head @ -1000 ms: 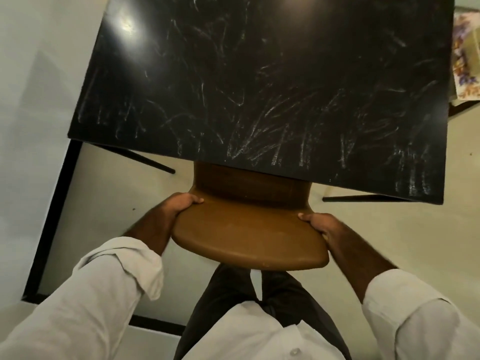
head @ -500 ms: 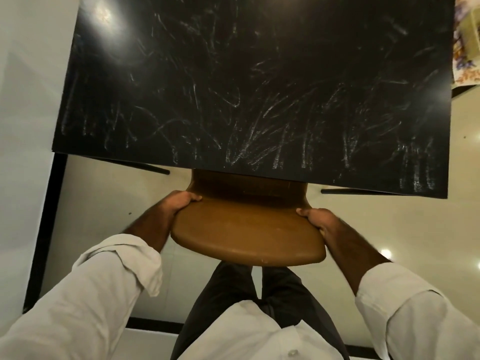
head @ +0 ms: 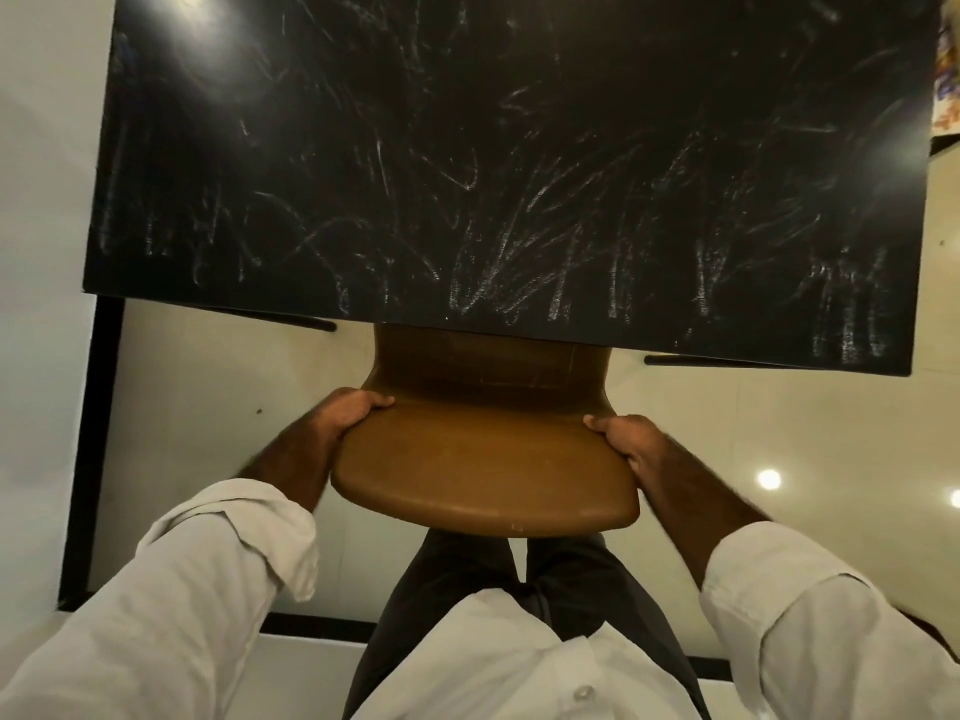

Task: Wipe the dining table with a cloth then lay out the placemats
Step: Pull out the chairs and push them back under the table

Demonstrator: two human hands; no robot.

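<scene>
So, my read is this is prep work, not the wiping itself. The dining table (head: pixel 519 148) is bare black with pale chalky streaks all over it, thickest along its near edge, so it clearly hasn't had a clean pass yet. No cloth in view anywhere, and both hands are busy with a brown chair (head: pixel 483 470) that sits at the table's near edge, its far part tucked under the top.

The left hand (head: pixel 337 413) is wrapped round the chair's left side, fingers curled over the rim. The right hand (head: pixel 634 439) does the same on the other side, thumb on top. Both arms reach forward and down toward the table, white sleeves (head: pixel 218 563) pushed up the forearms, elbows a bit out.

I'd guess the next move is getting the chair where it won't block the table edge, then letting go and fetching a cloth. That needs both hands free first.

Just past the table's far right corner there's a colourful printed thing (head: pixel 948 70). It could be the placemats, but it's cut off so I can't tell.
</scene>
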